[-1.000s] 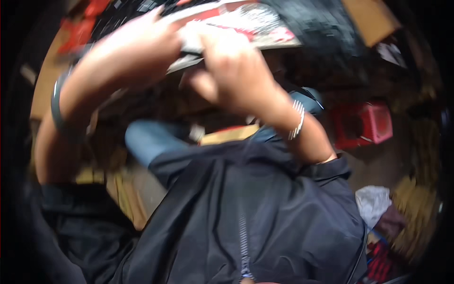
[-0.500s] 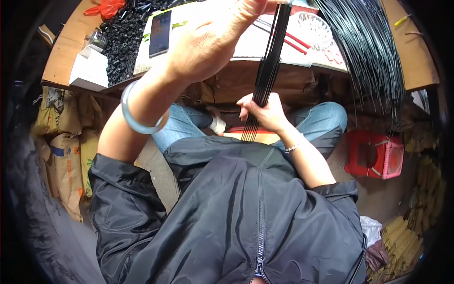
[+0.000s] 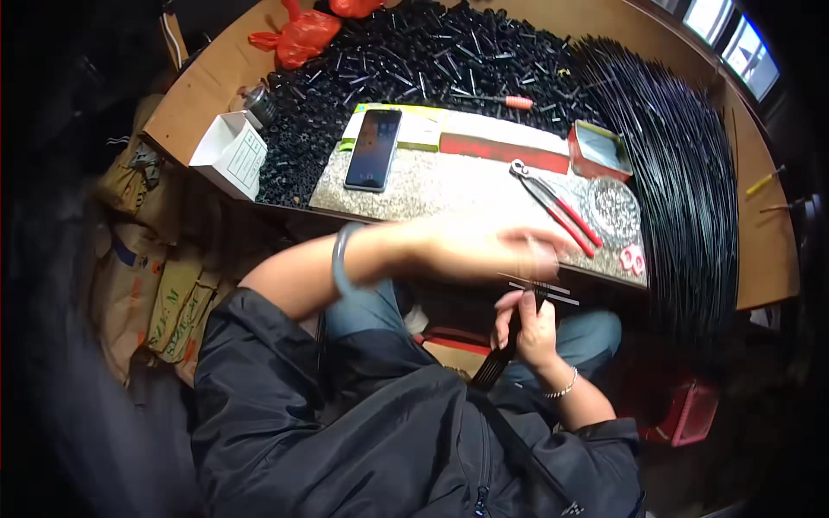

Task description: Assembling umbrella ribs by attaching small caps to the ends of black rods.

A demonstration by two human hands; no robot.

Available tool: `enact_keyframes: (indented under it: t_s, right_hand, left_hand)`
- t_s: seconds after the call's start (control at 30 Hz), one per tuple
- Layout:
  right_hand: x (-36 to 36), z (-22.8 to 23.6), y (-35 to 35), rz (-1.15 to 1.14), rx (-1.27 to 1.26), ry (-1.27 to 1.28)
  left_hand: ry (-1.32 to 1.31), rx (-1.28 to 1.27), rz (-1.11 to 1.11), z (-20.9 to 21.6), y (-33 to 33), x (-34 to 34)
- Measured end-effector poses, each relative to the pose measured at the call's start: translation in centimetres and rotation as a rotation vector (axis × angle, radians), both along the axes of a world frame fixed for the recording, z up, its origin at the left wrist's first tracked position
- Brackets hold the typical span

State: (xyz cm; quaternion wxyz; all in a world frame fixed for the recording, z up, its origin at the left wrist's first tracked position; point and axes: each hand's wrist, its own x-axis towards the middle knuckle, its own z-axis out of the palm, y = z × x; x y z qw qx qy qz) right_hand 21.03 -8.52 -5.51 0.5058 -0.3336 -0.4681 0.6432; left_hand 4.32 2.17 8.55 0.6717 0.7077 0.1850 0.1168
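Note:
My right hand [image 3: 535, 335] is closed around a bundle of thin black rods [image 3: 494, 366] in front of my lap. The bundle slants, its lower ends fanning out toward my jacket. Just above it, my left hand [image 3: 488, 250] is smeared by motion and reaches across from the left, near the bundle's top. Its finger positions do not show clearly, nor whether it touches the rods. A few thin ends [image 3: 544, 292] show as blurred streaks between the two hands. Beyond my left hand, pliers with red handles [image 3: 566, 216] lie on the speckled work surface.
A phone [image 3: 373, 148], a glass dish [image 3: 615, 211] and a red open box [image 3: 598, 148] lie on the table. Behind them spreads a heap of short black parts [image 3: 432, 60]. Long black rods [image 3: 682, 173] hang over the right edge. A white box [image 3: 231, 154] stands left; sacks [image 3: 177, 319] lie below.
My left hand has come down from above the table toward my right hand. The rod bundle sits lower in my right hand. The view has shifted to show more of the table.

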Motion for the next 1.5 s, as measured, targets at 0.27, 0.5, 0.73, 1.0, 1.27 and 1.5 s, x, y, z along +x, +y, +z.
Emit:
enact_keyframes:
  t_s: [0.27,0.5,0.73,1.0,1.27,1.5]
  right_hand:
    - [-0.3,1.2,1.6,-0.053,-0.106,0.039]
    - [0.8,0.8,3.2,-0.150,-0.154,0.035]
    - [1.4,0.4,4.4,-0.127,-0.149,0.038]
    - [1.3,0.5,3.9,-0.122,-0.161,0.104]
    - [1.2,2.0,2.3,-0.090,-0.152,-0.029]
    - [-0.1,1.8,0.8,-0.067,-0.065,-0.090]
  left_hand:
    - [0.827,1.233,0.903,-8.6,26.1,-5.7]
    - [1.014,1.834,0.646,-9.7,30.8,-5.7]
    - [0.407,1.283,0.719,-6.4,27.6,2.5]
    - [0.448,1.251,0.709,-12.0,27.9,12.6]
    - [-0.023,0.700,0.948,-8.6,21.8,5.7]
    - [-0.342,-0.085,0.786,-7.1,4.7,-1.0]
